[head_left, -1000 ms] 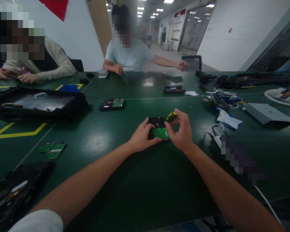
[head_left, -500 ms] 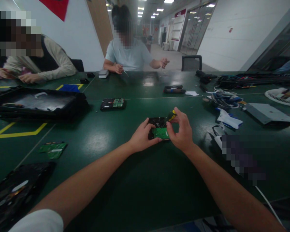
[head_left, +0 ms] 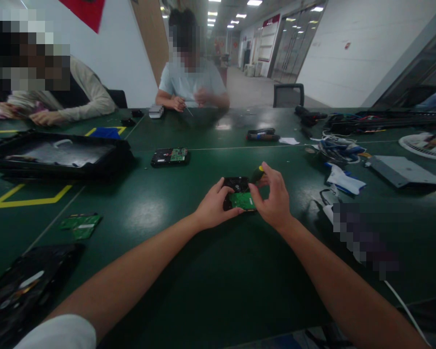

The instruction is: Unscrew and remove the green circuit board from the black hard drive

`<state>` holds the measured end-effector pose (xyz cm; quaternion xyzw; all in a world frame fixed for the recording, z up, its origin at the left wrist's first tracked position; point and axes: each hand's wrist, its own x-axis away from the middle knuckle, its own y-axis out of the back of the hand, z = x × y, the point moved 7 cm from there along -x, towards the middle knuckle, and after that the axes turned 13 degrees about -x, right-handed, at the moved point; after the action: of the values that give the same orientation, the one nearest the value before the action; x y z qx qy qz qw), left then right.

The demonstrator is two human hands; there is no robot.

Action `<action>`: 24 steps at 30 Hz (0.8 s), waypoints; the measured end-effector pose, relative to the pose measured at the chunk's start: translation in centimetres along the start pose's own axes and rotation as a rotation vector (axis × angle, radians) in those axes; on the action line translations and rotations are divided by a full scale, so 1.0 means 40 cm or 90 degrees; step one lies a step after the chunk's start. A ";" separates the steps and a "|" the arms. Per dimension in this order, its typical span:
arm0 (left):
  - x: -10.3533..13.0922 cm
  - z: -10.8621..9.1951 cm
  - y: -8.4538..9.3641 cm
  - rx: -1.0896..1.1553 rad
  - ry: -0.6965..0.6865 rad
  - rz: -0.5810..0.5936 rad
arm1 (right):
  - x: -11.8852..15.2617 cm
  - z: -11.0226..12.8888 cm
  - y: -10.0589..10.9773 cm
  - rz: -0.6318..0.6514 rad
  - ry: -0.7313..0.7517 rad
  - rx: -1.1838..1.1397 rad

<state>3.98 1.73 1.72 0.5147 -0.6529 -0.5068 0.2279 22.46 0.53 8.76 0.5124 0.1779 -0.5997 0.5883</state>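
Observation:
A black hard drive [head_left: 236, 183] lies on the green table [head_left: 218, 281] in front of me, its green circuit board [head_left: 242, 200] facing up. My left hand [head_left: 217, 204] grips the drive's left end, thumb along the near edge and fingers at the far side. Over the drive's right part, my right hand [head_left: 274, 196] is closed on a screwdriver [head_left: 257, 174] with a dark green and yellow handle. The handle stands tilted between thumb and fingers. Its tip is hidden, so I cannot tell what it touches.
Another hard drive [head_left: 170, 156] lies farther left. Loose green circuit boards [head_left: 82, 225] and a large black part [head_left: 29, 286] are at near left, a black casing [head_left: 58, 155] behind them. Cables [head_left: 339, 148] and a metal box [head_left: 403, 169] lie right. Two people sit across the table.
The screwdriver handle has turned slightly between my right fingers; both my hands stay in place. Across the table, a person's outstretched hand has come in toward their chest.

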 end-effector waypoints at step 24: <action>0.002 -0.003 0.004 -0.002 -0.006 0.005 | 0.003 -0.006 0.011 -0.031 0.007 -0.013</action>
<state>3.99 1.61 1.89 0.5094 -0.6549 -0.5097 0.2276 22.96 0.57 8.73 0.5050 0.1995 -0.6096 0.5775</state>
